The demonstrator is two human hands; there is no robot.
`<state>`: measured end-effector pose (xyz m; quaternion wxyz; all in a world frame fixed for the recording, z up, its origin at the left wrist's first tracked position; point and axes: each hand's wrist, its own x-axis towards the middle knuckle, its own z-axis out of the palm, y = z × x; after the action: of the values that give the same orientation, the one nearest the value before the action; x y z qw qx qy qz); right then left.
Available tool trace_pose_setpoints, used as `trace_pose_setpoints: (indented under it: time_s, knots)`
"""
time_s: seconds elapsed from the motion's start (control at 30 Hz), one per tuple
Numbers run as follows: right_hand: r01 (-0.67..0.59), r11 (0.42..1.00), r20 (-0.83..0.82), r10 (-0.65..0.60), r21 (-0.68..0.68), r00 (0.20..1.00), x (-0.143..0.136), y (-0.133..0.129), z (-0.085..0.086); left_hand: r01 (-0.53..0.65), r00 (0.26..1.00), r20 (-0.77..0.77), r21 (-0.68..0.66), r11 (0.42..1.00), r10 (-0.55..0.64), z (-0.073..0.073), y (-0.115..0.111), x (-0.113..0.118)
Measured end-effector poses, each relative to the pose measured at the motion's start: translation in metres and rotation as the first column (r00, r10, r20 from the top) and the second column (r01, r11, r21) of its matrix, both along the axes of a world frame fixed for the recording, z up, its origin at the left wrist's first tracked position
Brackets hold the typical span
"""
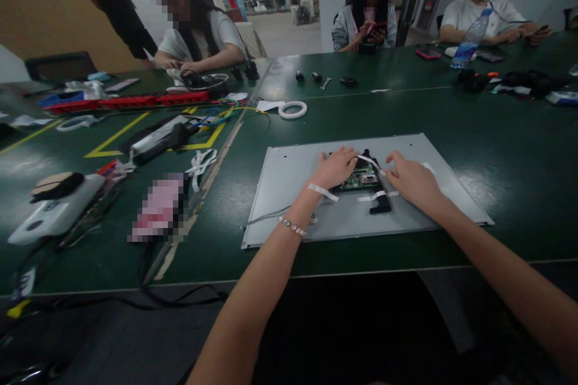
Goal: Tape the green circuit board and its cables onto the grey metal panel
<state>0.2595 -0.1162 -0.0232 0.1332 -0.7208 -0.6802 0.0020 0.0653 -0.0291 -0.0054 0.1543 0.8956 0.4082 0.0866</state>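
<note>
A grey metal panel (289,192) lies on the green table, carrying a green circuit board (360,178) in a black frame (380,203). My left hand (338,167) rests over the frame's upper left, palm down, fingers stretched out. Between my hands runs a thin white strip (369,160). At its right end, my right hand (409,177) has its thumb and index finger close together on the strip. White tape strips (323,192) show near my left wrist and across the frame. A grey cable (266,215) lies at the panel's left.
A white tape roll (292,110) lies behind the panel. Left are a pink item (160,207), a white device (56,207) and red strips (130,101). A bottle (472,39) stands at the back right. Several people are around the table's far side.
</note>
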Motion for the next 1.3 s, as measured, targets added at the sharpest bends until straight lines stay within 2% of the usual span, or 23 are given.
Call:
trace_pose_setpoints:
  time_s: [0.13,0.23,0.4,0.5,0.57,0.67,0.77,0.93,1.03,1.1,1.17,1.23,1.3]
  knots:
    - [-0.013,0.998,-0.031,0.015,0.058,0.999,0.006,-0.005,-0.001,-0.017,1.000,-0.024,0.047,0.999,0.018,0.000,-0.004,0.003]
    - [-0.043,0.986,-0.157,0.068,0.158,0.985,0.009,-0.004,0.002,-0.034,0.999,-0.017,0.046,0.998,0.035,-0.001,-0.004,0.004]
    - [-0.081,0.926,-0.408,0.241,0.370,0.881,-0.008,-0.010,0.024,-0.093,0.990,0.103,-0.008,0.996,0.094,0.005,0.001,0.008]
    - [-0.096,0.937,-0.587,0.288,0.336,0.757,-0.035,-0.027,0.037,-0.156,0.965,0.216,0.024,0.988,0.147,0.014,0.000,0.009]
    - [-0.176,0.944,-0.663,0.322,0.279,0.676,-0.058,-0.039,0.042,-0.192,0.948,0.268,0.053,0.980,0.171,0.022,-0.003,0.009]
    - [-0.276,0.932,-0.728,0.356,0.234,0.586,-0.089,-0.051,0.039,-0.239,0.931,0.304,0.087,0.967,0.203,0.033,-0.010,0.005]
    - [-0.280,0.939,-0.832,0.313,0.199,0.459,-0.112,-0.055,0.032,-0.286,0.921,0.314,0.142,0.948,0.230,0.040,-0.019,0.000]
    - [-0.249,0.953,-0.956,0.222,0.171,0.191,-0.124,-0.061,0.026,-0.361,0.908,0.307,0.231,0.904,0.284,0.037,-0.029,-0.021]
    - [-0.139,0.968,-0.971,0.223,0.210,0.086,-0.120,-0.063,0.026,-0.410,0.897,0.290,0.264,0.873,0.333,0.030,-0.028,-0.047]
    - [-0.045,0.972,-0.969,0.234,0.232,0.072,-0.114,-0.061,0.026,-0.442,0.883,0.290,0.250,0.862,0.369,0.027,-0.026,-0.066]
    - [0.015,0.972,-0.968,0.234,0.237,0.092,-0.111,-0.055,0.025,-0.474,0.859,0.325,0.214,0.854,0.395,0.025,-0.027,-0.082]
    - [0.025,0.973,-0.964,0.225,0.230,0.139,-0.110,-0.048,0.024,-0.483,0.843,0.360,0.178,0.857,0.400,0.024,-0.032,-0.093]
    - [0.001,0.970,-0.947,0.236,0.242,0.220,-0.114,-0.043,0.021,-0.479,0.837,0.378,0.158,0.864,0.395,0.023,-0.042,-0.098]
